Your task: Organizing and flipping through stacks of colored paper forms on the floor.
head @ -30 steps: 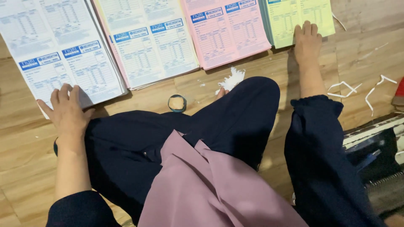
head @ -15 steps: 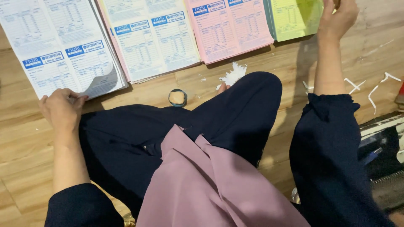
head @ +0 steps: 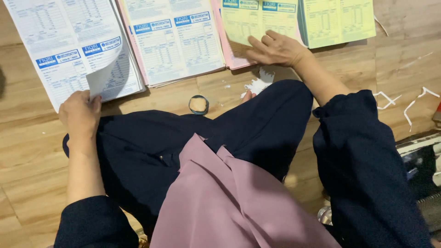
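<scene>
Quick rundown of this one. Compared with the earlier pictures, the left hand (head: 80, 112) is no longer flat on the white form stack (head: 69, 43): the bottom corner of the top white sheet (head: 103, 73) is now lifted and curled, pinched between the thumb and fingers at about 9 o'clock from the raised knee. The right hand (head: 275, 48) has been brought in from the far yellow stack (head: 340, 20) at 1 o'clock, and a loose yellow sheet (head: 257, 20) has been laid over the pink stack (head: 229, 57) at 12 o'clock. That sheet is pressed down by the right hand, fingers spread and flat, nothing gripped. So one copy looks to be pulled from each coloured pile in turn and gathered into a set, with the white one seemingly being peeled off right now.

The pale blue stack (head: 177, 41) sits between white and pink, untouched. A small round tub (head: 198, 104) is set on the wooden floor (head: 27, 151) just ahead of the knee, next to a crumpled white scrap (head: 259, 82).

Hard to make out: how many sheets are pinched on the left, since only one curl is seen. The pink pile is mostly covered. The stacks' tops are cut off by the frame, and the dark machine-like object (head: 420, 170) at 3 o'clock is only partly shown.
</scene>
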